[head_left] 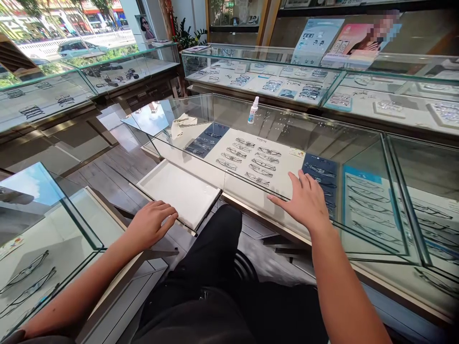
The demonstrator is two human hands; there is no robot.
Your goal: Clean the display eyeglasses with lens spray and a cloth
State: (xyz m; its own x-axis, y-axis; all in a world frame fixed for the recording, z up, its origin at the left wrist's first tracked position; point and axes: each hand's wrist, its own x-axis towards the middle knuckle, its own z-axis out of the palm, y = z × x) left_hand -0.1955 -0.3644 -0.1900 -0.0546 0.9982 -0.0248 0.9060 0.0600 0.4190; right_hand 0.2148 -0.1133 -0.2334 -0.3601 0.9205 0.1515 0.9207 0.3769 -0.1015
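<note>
My left hand (150,223) rests on the near edge of a pulled-out white tray (179,188), fingers loosely curled and holding nothing. My right hand (304,200) lies flat, fingers spread, at the near edge of the glass display case (229,119). Under the glass, rows of eyeglass frames (251,160) sit on a white panel, with dark blue panels of frames (204,138) to the left and right.
A small spray bottle (253,110) and a folded cloth (181,125) stand on the glass top. More glass cases with eyeglasses surround me: at the left (39,239), far left (43,93) and behind (287,79). My dark-trousered legs (215,267) fill the gap below.
</note>
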